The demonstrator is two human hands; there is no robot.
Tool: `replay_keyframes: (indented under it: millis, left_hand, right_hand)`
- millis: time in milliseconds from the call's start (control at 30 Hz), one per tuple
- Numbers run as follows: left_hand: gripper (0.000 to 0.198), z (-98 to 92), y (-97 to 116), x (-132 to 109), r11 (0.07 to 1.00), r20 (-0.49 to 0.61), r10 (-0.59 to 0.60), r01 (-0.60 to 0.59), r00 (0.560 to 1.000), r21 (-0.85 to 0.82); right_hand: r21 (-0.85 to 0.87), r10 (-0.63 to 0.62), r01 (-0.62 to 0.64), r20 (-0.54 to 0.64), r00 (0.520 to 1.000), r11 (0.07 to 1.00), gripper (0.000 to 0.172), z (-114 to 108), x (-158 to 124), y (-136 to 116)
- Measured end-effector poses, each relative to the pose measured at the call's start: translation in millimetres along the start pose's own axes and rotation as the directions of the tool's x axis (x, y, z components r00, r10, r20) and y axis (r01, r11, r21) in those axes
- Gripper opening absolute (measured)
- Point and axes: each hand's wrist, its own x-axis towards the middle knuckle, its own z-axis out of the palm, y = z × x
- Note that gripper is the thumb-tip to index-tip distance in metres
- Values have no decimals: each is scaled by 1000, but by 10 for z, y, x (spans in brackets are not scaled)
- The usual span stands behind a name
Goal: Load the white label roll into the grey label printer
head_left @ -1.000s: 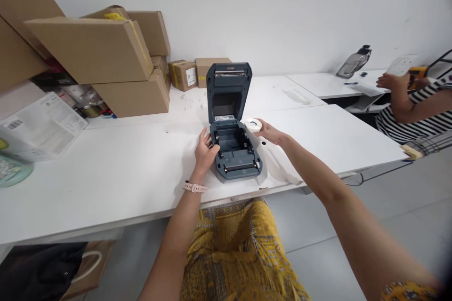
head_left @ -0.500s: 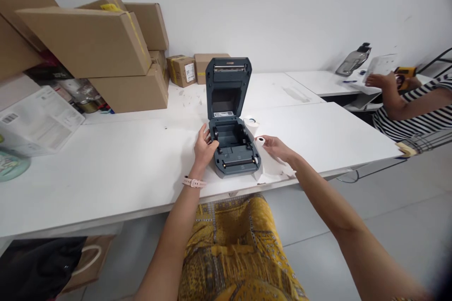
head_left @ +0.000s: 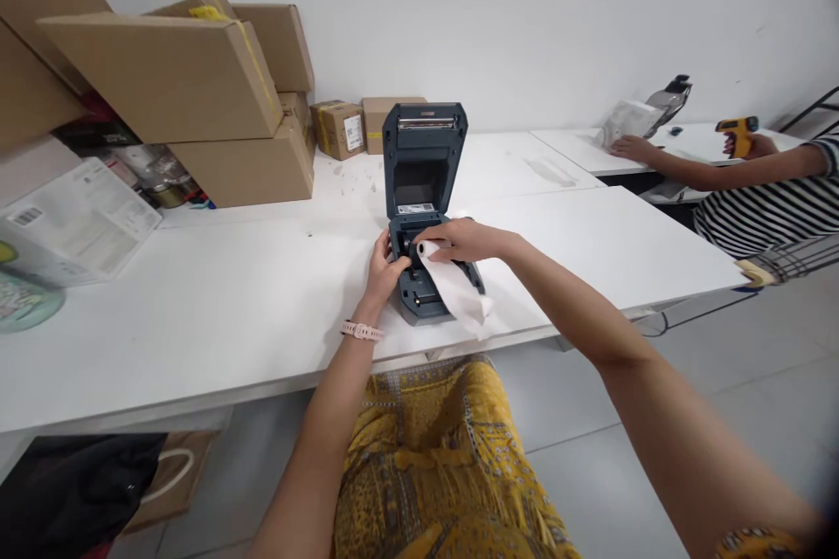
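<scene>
Printer [head_left: 415, 281]: on the tabletop [head_left: 262, 297], near the front edge, its lid [head_left: 423, 170] raised and upright at the rear. A printed label [head_left: 415, 209] is visible at the lid's base. The compartment faces up, partly covered by the right hand and paper.

Left hand [head_left: 385, 271]: at the printer's left side, thumb over the rim, fingers lying slightly apart along the outer wall, clasping the edge. A pale pink wristband [head_left: 362, 331] is worn on this arm.

Right hand [head_left: 464, 238]: above the compartment, palm down, pinching a small paper roll [head_left: 428, 248] between fingers and thumb. The roll's open end faces the left hand. A white paper strip [head_left: 459, 290] runs from it over the right front of the printer, its loose end near the tabletop edge. Whether the roll touches the compartment cannot be determined.

Surroundings: cardboard boxes [head_left: 170, 87] are stacked to the left; a small taped carton [head_left: 339, 129] sits by the wall. At right, a co-worker in a striped top [head_left: 744, 218] holds a yellow-and-black handheld device [head_left: 742, 137] and has the other hand at a white item [head_left: 630, 120], a bottle [head_left: 669, 100] just behind it.
</scene>
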Motion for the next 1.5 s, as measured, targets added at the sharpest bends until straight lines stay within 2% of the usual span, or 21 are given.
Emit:
replay_keyframes:
  millis: [100,167,300,600,767,867,1000,1100,1167,1333,1500]
  left_hand:
    - [87,5,-33,20,1000,-8,-4,4,1000,0]
    - [89,6,-48,25,1000,-1,-14,14,1000,-7]
    - [98,13,-58,29,996,23,-78,79,997,-28]
    - [109,-2,-9,-7,986,110,-151,158,982,-51]
    - [105,-9,36,-53,985,119,-158,165,980,-52]
    - [104,-2,68,-78,988,126,-136,145,983,-60]
    - [92,1,87,-88,992,129,-105,113,986,-56]
    - [81,-7,89,-85,997,161,-61,68,985,-40]
    - [80,-15,92,-82,999,159,-40,45,987,-26]
    - [90,-17,105,-75,1000,130,-27,29,991,-12]
    - [85,-2,114,-79,1000,126,-9,11,992,-12]
  right_hand:
    - [-219,81,-42,173,982,975,42,45,207,-97]
    - [-303,121,-44,240,963,952,37,97,265,-122]
    - [-374,157,-47,268,951,926,29,198,300,-116]
    - [-406,109,14,278,954,914,31,270,334,-57]
    - [-416,76,18,209,975,909,26,305,344,-62]
    - [-436,71,-5,135,988,900,32,345,257,-114]
    - [-371,-13,-9,-57,998,928,42,493,-54,-198]
    - [-218,-69,21,-216,974,976,45,664,-321,-214]
    - [-166,-68,23,-270,960,986,47,759,-440,-196]
    - [-138,-102,65,-282,954,988,49,814,-515,-134]
    - [-149,-94,56,-262,960,987,48,780,-558,-158]
